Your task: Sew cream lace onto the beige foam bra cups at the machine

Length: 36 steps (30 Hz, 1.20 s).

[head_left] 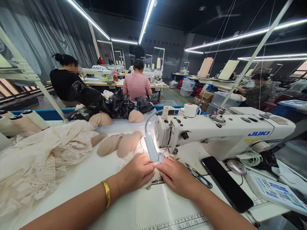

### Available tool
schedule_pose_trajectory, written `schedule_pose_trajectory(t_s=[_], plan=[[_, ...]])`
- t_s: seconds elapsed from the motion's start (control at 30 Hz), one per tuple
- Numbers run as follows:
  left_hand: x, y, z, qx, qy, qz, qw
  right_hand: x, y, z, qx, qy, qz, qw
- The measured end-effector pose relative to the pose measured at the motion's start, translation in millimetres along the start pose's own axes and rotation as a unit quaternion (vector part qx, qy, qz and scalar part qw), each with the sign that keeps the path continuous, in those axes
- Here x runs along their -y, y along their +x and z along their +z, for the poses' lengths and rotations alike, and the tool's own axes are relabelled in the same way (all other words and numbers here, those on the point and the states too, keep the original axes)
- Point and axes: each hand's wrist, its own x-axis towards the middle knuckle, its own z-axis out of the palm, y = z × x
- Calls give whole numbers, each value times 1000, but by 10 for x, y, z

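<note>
My left hand (137,171), with a gold bangle at the wrist, is closed on a pale fabric piece in front of the sewing machine (196,127). My right hand (177,175) pinches the same fabric just beside it, the fingertips of both hands almost touching. Only a little of the fabric shows between and below the fingers. A grey lamp head (151,147) on a bendy neck lights the needle area and partly hides it. Beige oval pads (129,144) lie fanned out to the left of the lamp, with cream lace (52,156) heaped farther left.
Snips (199,176), a black phone (226,183) and a computer mouse (236,166) lie right of my right hand. Thread cones (35,119) stand at the left edge. Black plastic bags (117,103) lie behind the table. Several people sit at other machines.
</note>
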Motion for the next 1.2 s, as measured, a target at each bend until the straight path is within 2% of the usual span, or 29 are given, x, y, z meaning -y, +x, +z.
schedule_pose_trajectory(t_s=[0.3,0.63,0.9,1.03,1.13,1.2], plan=[[144,172,-23,-15,-7,43,999,-56,2,53,-18,-14,30,999],[189,214,-69,28,8,42,999,-64,2,46,-18,-19,32,999],[150,274,-148,70,58,-27,995,-87,-4,70,-18,-11,46,999],[142,274,-96,66,64,-63,994,-130,0,100,-36,5,38,999],[190,194,-77,52,55,-95,993,-106,0,80,-48,49,49,996],[149,78,-127,37,43,-117,991,-23,2,51,-40,126,93,987]])
